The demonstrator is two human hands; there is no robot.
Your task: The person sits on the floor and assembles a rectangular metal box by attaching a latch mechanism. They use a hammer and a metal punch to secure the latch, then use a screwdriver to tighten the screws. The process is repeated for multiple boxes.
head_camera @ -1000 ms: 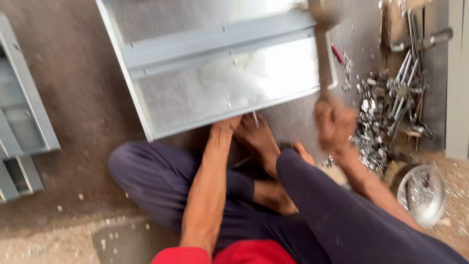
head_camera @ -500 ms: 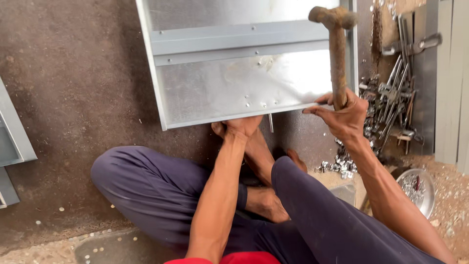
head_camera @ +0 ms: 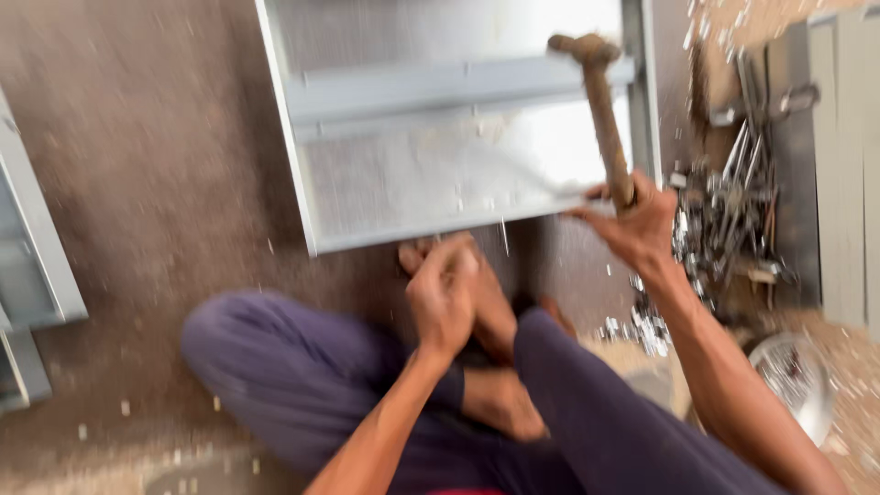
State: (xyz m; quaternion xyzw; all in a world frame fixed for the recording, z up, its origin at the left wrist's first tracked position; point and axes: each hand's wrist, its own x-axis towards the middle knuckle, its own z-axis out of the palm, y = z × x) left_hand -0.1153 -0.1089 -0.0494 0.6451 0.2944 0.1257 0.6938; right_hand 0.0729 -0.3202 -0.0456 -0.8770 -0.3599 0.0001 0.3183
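I sit cross-legged on the floor. My right hand (head_camera: 632,225) grips the wooden handle of a rusty hammer (head_camera: 600,110), whose head is raised over a grey sheet-metal panel (head_camera: 440,165) lying flat in front of me. My left hand (head_camera: 442,293) is closed just below the panel's near edge, above my foot; the blur hides whether it holds anything small. A thin nail or pin (head_camera: 503,236) sticks out at the panel's near edge, right of my left hand.
A heap of metal tools and hardware (head_camera: 733,220) lies at the right beside grey panels (head_camera: 848,165). A round wire mesh object (head_camera: 793,380) sits at lower right. More grey metal sections (head_camera: 37,275) lie at the left. Sawdust covers the floor.
The hammer went from a blurred swing to held upright above the panel. My left hand drew back from the panel's edge and closed. The view shifted slightly.
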